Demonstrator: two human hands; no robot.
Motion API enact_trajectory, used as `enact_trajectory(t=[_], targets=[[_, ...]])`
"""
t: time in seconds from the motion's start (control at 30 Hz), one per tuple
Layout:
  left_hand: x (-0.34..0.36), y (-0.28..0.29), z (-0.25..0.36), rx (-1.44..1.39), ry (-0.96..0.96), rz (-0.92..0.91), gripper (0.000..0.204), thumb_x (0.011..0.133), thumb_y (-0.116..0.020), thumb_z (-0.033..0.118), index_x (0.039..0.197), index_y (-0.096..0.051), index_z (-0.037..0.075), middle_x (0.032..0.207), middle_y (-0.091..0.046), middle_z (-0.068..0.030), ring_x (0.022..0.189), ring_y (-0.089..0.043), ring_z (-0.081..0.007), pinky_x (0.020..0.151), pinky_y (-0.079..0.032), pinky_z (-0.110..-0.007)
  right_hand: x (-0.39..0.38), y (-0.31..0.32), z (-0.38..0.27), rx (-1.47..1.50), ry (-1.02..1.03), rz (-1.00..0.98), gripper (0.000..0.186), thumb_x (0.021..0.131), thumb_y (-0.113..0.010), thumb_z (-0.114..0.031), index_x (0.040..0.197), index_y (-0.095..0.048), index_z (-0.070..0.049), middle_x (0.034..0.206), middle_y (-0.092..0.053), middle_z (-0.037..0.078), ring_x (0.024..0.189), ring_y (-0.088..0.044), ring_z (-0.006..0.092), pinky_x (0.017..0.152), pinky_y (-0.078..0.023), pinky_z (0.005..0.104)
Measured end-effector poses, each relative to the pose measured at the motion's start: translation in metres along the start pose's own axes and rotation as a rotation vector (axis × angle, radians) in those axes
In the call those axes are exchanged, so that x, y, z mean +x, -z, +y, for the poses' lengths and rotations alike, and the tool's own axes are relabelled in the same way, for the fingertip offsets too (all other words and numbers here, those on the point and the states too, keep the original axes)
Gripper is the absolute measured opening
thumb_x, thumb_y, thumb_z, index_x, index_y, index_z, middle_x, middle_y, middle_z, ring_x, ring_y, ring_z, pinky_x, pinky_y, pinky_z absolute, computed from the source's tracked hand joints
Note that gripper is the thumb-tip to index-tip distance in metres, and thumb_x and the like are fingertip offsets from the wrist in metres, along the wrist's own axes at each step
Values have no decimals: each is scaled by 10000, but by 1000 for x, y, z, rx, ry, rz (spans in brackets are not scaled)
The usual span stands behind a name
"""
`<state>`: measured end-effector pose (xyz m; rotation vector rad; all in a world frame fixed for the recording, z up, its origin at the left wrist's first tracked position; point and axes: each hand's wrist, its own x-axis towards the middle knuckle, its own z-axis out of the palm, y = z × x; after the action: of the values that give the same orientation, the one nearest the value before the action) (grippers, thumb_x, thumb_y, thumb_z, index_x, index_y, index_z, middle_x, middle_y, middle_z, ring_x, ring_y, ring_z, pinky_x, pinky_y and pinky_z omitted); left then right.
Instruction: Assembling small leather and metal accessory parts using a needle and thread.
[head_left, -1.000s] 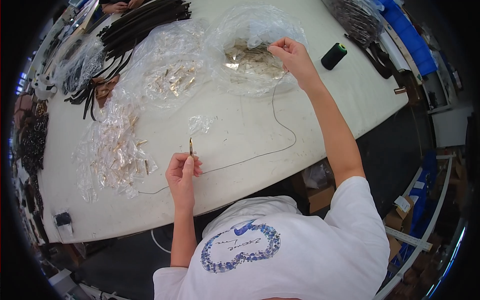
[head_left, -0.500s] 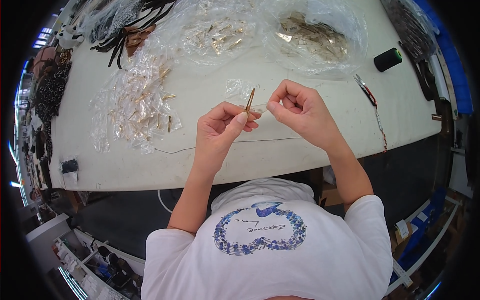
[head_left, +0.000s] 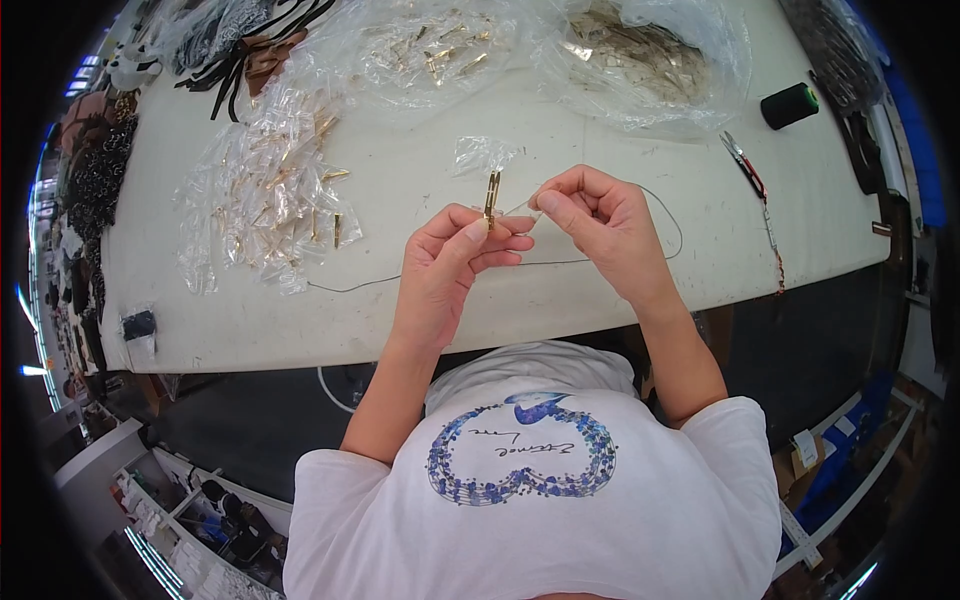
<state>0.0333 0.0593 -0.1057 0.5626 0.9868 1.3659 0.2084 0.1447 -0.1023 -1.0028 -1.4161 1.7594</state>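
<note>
Between thumb and fingers, my left hand [head_left: 445, 250] pinches a narrow gold metal clip [head_left: 493, 190], which stands nearly upright. My right hand [head_left: 610, 225] is just to its right, thumb and forefinger closed on a thin dark thread [head_left: 681, 235]. A fine straight line, thread or needle, spans the small gap between the hands; I cannot tell which. The thread loops out to the right, passes behind my wrist and runs left across the table. A small clear plastic bag [head_left: 485, 154] lies just beyond the clip.
Small clear bags with gold pieces [head_left: 270, 190] are heaped on the left of the pale table [head_left: 420, 340]. Two large plastic bags of metal pieces [head_left: 440, 50] lie at the back. A black thread spool [head_left: 789, 106] and red-handled snips [head_left: 745, 165] are at the right.
The gold clip has turned to show a wider, slotted side. My right hand has come slightly closer and lower, and a thread loop now shows to its right.
</note>
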Motion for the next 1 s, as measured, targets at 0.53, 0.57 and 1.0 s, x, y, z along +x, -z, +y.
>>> enact_trajectory(t=[0.53, 0.57, 1.0], targets=[[-8, 4, -14, 331, -100, -162, 62, 943, -585, 33, 957, -608, -23, 1034, -694, -152, 990, -677, -204, 891, -543, -331, -11, 1, 5, 10, 6, -18, 127, 921, -654, -137, 926, -678, -13, 590, -372, -118, 562, -277, -4, 521, -227, 212], [-7, 6, -14, 354, -88, -187, 73, 945, -586, 36, 980, -603, -26, 1025, -695, -147, 983, -679, -204, 869, -551, -324, -11, 3, 5, 7, 1, -36, 129, 921, -652, -136, 926, -678, -10, 588, -369, -119, 559, -279, -4, 520, -231, 213], [-13, -16, -8, 228, -53, -12, 145, 939, -609, 52, 1057, -588, -30, 978, -696, -182, 869, -715, -237, 756, -587, -314, -16, 7, -3, -161, -43, -47, 109, 925, -640, -100, 940, -659, 6, 612, -409, -110, 574, -312, -8, 536, -266, 191]])
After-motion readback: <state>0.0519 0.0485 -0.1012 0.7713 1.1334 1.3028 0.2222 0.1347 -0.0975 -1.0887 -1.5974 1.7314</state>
